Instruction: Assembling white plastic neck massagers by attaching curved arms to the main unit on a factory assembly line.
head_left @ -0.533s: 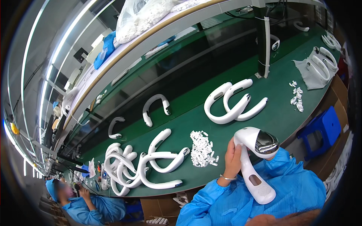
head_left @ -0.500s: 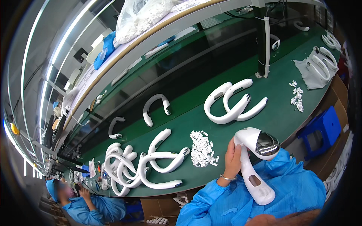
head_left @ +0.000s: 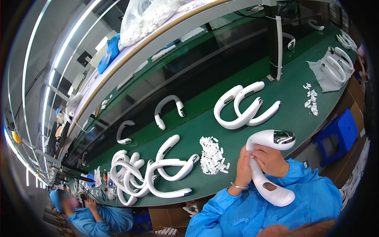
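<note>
A white U-shaped neckband device (head_left: 263, 181), with a chrome-like cap on its upper end and an oval cutout in its lower arm, is held up in front of my blue sleeves. My left hand (head_left: 243, 170) is closed on the left side of its bend, a bracelet at the wrist. Inside the curve, the bent fingers of my right hand (head_left: 271, 160) press against the same device; whether a small part is between the fingertips is hidden. Just left of my hands, a pile of small white plastic pieces (head_left: 211, 156) lies on the green bench (head_left: 205, 185).
Similar neckbands (head_left: 167, 193) lie heaped left of the pile; two more (head_left: 237, 124) lie beyond it. A dark post (head_left: 275, 47) stands farther back. A blue stool (head_left: 338, 136) is at right. Another person (head_left: 89, 215) sits at left. A shelf (head_left: 158, 33) runs above.
The held neckband has tilted, its chrome-like end turning to the right and its lower arm rising. My right hand, mostly hidden behind it before, now shows inside the curve.
</note>
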Motion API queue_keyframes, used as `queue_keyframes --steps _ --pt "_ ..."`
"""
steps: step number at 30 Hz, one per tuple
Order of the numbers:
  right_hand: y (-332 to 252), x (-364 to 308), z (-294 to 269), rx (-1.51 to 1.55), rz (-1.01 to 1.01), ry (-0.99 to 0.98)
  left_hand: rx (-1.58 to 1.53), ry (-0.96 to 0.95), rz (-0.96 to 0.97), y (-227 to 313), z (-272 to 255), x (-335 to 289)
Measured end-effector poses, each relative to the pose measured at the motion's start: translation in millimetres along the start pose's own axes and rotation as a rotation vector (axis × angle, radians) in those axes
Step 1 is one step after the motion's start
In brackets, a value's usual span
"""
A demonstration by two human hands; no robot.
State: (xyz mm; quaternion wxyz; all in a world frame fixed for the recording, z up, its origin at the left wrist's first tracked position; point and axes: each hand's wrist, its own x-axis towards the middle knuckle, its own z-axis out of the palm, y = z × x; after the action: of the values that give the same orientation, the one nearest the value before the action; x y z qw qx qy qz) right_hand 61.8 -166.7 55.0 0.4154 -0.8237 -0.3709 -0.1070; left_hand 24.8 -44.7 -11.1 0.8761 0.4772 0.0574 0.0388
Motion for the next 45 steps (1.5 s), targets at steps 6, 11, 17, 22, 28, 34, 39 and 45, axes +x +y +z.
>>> queue_keyframes --steps 6,11,17,22,28,34,39,45 --pt "2.3 -9.3 -3.3 0.063 0.029 -0.086 0.007 0.006 -0.029 3.8 3.2 -3.2" --pt "13.4 -11.9 2.8 0.89 0.49 -0.059 -0.077 -0.01 -0.036 -1.2 1.6 -1.7" --pt "15.6 -8.1 13.8 0.998 0.655 0.101 -0.065 0.065 -0.152 5.5 3.2 -5.1" --pt "17.8 -9.3 24.8 0.922 0.658 0.2 -0.062 0.058 -0.069 14.2 13.5 -8.2" --pt "39.7 -7.0 16.3 1.116 0.607 0.035 0.191 0.076 0.036 21.9 16.7 -11.7" --pt "55.0 -11.0 13.1 0.903 0.357 -0.123 0.582 0.091 0.375 10.2 18.4 -13.4" --pt "37.6 -6.3 -4.5 0.813 0.422 -0.165 0.733 0.066 0.426 14.8 19.8 -10.9" --pt "50.3 -5.4 -11.8 0.86 0.431 -0.17 0.724 0.015 0.379 14.3 25.6 -12.0"
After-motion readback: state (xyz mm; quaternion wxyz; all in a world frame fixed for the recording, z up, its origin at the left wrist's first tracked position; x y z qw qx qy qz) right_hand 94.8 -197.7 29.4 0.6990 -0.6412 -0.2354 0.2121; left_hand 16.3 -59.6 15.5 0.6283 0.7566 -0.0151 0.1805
